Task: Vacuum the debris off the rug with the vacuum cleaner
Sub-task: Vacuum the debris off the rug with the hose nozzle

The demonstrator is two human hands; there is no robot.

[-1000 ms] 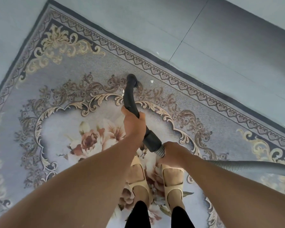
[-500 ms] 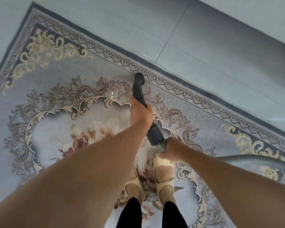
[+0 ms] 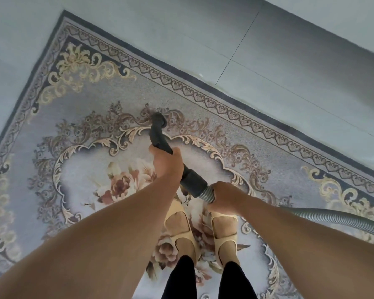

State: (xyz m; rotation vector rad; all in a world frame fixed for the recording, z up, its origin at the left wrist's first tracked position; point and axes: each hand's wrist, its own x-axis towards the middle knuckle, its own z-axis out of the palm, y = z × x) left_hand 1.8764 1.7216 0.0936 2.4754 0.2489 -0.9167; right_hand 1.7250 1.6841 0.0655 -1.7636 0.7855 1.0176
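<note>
A pale grey tiled floor [image 3: 289, 67] fills the top and right of the frame, its dark grout lines crossing at upper right. Over it lies a large grey ornate rug [image 3: 91, 108] with a dark scrolled border, gold corner flourishes and a central medallion of pink and cream flowers; it takes up most of the left and centre. A small white speck [image 3: 200, 75] lies on the floor just beyond the rug's far edge.

At centre frame, the dark grey curved plastic vacuum nozzle tube [image 3: 158, 134] angles down, its open mouth touching the rug on the brown scrollwork above the medallion. The left hand [image 3: 167, 165] is clenched around the tube's middle. Just lower right, the right hand [image 3: 225, 198] grips the ribbed grey flexible hose [image 3: 337, 219] where it meets the tube's wide cuff; the hose runs off to the right edge.

Below the hands, two feet in cream strapped sandals [image 3: 224, 229] stand on the flowers, with black trouser legs [image 3: 179, 279] at the bottom edge.
</note>
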